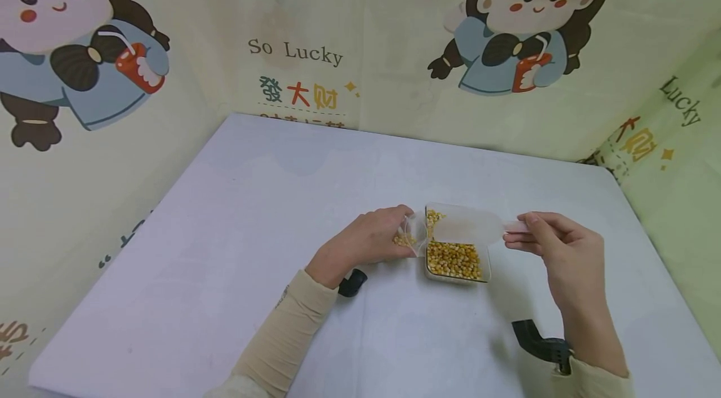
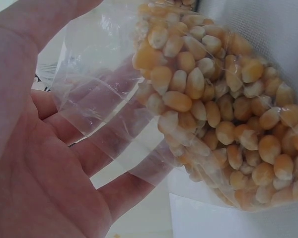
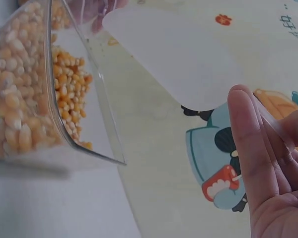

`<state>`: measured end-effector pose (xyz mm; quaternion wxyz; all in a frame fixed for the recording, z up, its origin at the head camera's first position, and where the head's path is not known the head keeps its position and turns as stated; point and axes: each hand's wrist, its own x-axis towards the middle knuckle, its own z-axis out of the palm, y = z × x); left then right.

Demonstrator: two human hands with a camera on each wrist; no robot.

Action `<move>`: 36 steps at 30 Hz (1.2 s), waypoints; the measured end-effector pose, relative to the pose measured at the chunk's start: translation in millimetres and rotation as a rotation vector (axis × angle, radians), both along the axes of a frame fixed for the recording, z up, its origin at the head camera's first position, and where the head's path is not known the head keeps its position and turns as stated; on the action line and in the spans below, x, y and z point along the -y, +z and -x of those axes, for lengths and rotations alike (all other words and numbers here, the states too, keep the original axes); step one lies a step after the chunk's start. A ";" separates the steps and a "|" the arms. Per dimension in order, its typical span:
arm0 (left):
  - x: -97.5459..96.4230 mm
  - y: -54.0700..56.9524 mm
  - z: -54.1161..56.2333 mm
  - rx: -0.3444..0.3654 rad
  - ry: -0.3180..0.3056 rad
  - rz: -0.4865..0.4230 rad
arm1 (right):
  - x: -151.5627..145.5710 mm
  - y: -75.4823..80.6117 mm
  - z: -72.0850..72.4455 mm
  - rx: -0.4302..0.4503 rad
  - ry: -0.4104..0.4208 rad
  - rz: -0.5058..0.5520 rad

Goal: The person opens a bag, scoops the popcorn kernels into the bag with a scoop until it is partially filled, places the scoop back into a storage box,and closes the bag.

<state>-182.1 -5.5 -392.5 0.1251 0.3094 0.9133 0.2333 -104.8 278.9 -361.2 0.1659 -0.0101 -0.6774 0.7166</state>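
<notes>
The white bench (image 1: 225,248) before me bears a clear box (image 1: 486,263) of corn (image 1: 453,260), right of centre. At its left, the left hand (image 1: 368,235) half-curls round a soft, probably slippery plastic bag (image 2: 238,124); the right hand (image 1: 571,257) pinches a light-looking scoop (image 1: 470,224), best held by its handle (image 1: 514,227).

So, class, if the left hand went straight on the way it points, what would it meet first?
Beyond the clear bag it grips, the left hand would probably meet the box of corn first; depth there is unclear.
</notes>
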 end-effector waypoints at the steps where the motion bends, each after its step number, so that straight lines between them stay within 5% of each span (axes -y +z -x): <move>1: 0.1 0.2 -0.1 0.002 0.001 0.001 | -1.6 0.2 -0.3 0.005 -0.001 -0.003; 13: -0.3 1.4 -0.1 0.010 0.011 0.009 | -12.4 4.1 -4.7 0.112 -0.010 -0.144; 23: -0.7 0.6 0.8 0.023 0.014 0.005 | -15.3 6.3 -5.0 0.206 -0.075 -0.577; 36: -0.7 0.1 1.2 0.020 0.012 0.003 | -9.4 16.0 -9.9 0.168 -0.107 -0.790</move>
